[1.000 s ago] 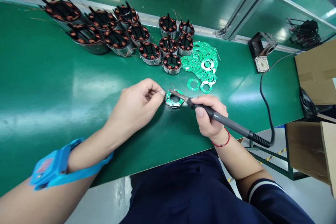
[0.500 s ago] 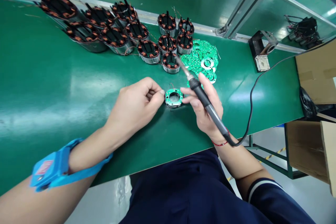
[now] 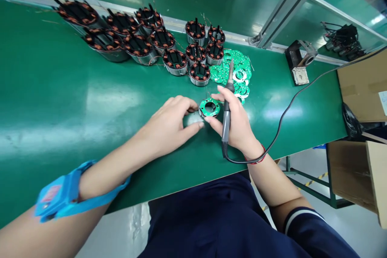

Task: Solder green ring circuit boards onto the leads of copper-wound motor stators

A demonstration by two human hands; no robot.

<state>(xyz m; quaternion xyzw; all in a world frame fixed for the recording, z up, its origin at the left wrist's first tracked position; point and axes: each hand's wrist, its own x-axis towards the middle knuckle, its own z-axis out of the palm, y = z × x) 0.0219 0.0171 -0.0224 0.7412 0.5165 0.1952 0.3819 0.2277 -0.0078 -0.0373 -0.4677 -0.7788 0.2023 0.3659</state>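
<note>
Since half a second ago the soldering iron (image 3: 226,109) has swung upright in the right hand (image 3: 234,127), its tip now pointing away over the far pile of loose green ring boards (image 3: 236,70), and the left hand (image 3: 169,127) has slid in closer to the work. From the head camera, both hands meet at the stator with a green board on top (image 3: 209,107), which sits on the green surface (image 3: 60,100) near the middle, just in front of the person. Left fingers are curled around its left side, thumb pressed against its near edge; right fingertips touch its right rim while the same hand stays clamped on the iron's handle. Its black cord (image 3: 287,109) loops off to the right. Farther back stands a cluster of copper-wound stators (image 3: 142,42). At the right, cardboard boxes (image 3: 363,84); their contents cannot be made out. A blue wrist strap (image 3: 65,193) wraps the left forearm.
</note>
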